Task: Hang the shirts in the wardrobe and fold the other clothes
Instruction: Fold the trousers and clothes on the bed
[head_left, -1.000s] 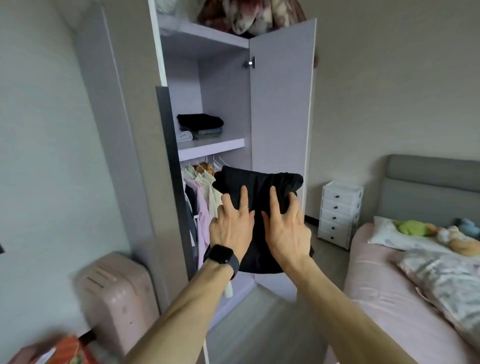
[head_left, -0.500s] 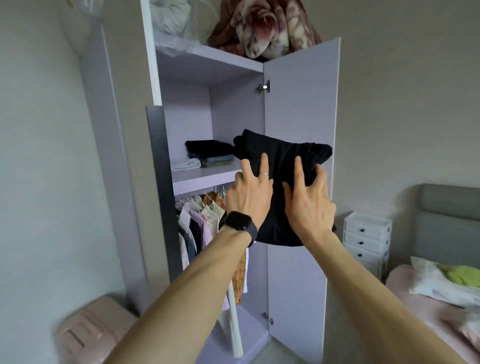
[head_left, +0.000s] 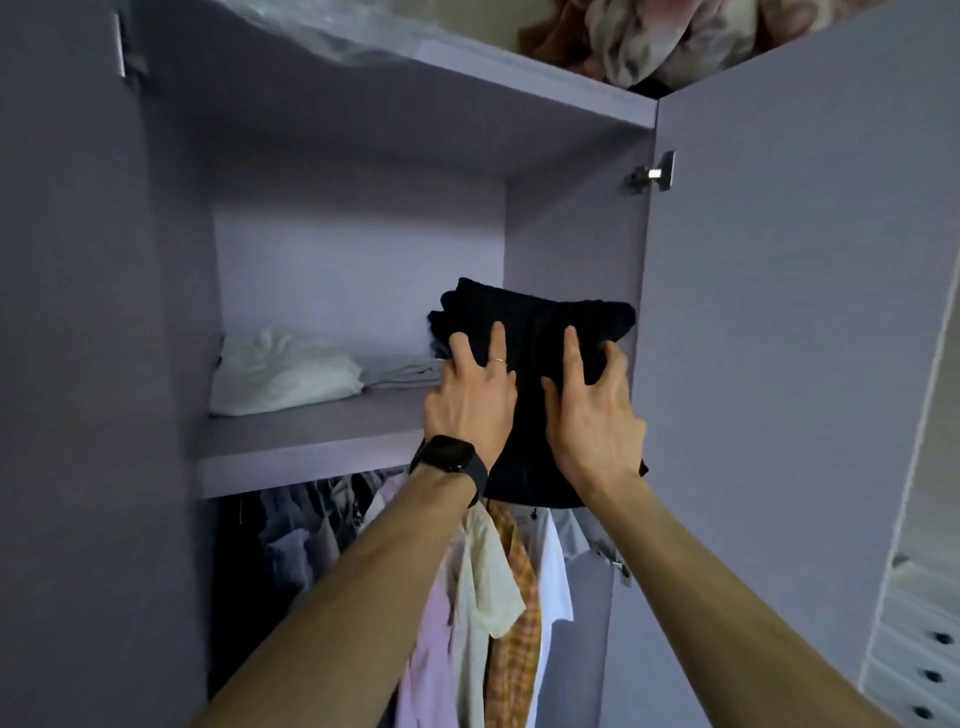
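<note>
A folded black garment (head_left: 540, 322) is held at the right end of the wardrobe's middle shelf (head_left: 311, 441). Its far end lies over the shelf while its near end hangs past the shelf's front edge. My left hand (head_left: 467, 405), with a black watch on the wrist, grips the garment's left side, fingers spread on top. My right hand (head_left: 592, 415) grips its right side, close to the wardrobe's inner wall. Several shirts (head_left: 488, 597) hang on the rail below the shelf, among them white, pink and orange checked ones.
Folded white cloth (head_left: 280, 371) and folded grey cloth (head_left: 400, 374) lie on the same shelf to the left. The open wardrobe door (head_left: 779, 364) stands at the right. A patterned blanket (head_left: 649, 41) sits on the wardrobe top. A white drawer unit (head_left: 914, 649) is at the far right.
I have stepped close to the wardrobe. Both hands have carried the black garment up and forward, from in front of the door onto the right end of the shelf.
</note>
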